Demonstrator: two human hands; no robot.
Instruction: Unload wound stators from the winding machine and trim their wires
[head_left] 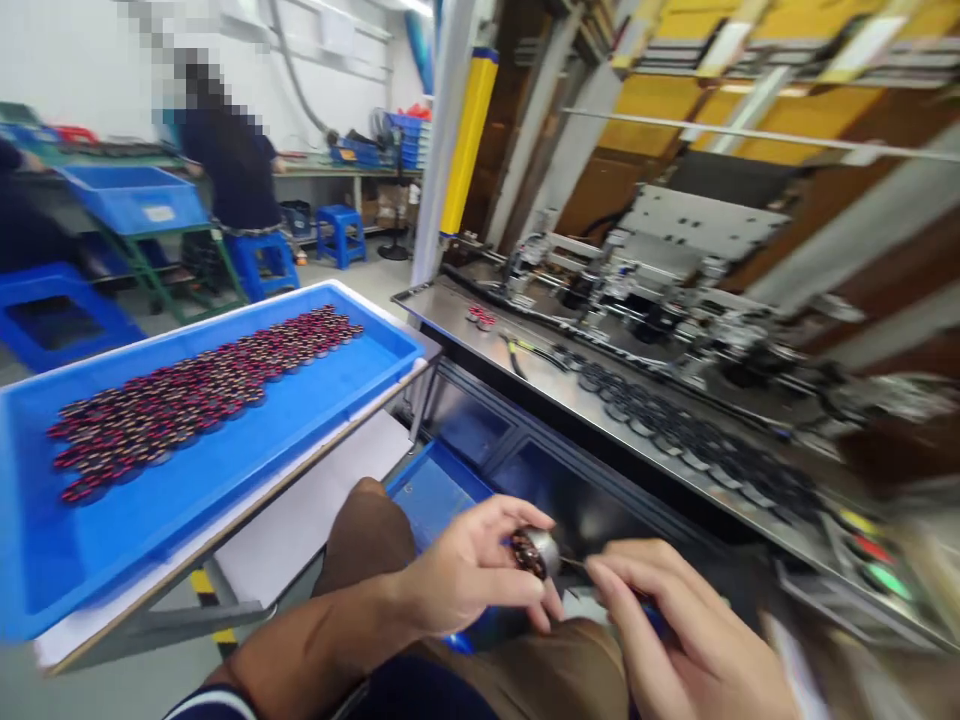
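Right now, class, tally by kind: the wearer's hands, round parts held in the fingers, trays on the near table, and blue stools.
Hands, left hand and right hand: 2
Round part held: 1
Blue tray: 1
Blue stools: 3
Total: 7

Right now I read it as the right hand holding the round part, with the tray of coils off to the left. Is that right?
Not quite: the head view shows the left hand holding the round part; the right hand is beside it, pinching a thin item. The tray of coils is off to the left, as you say.
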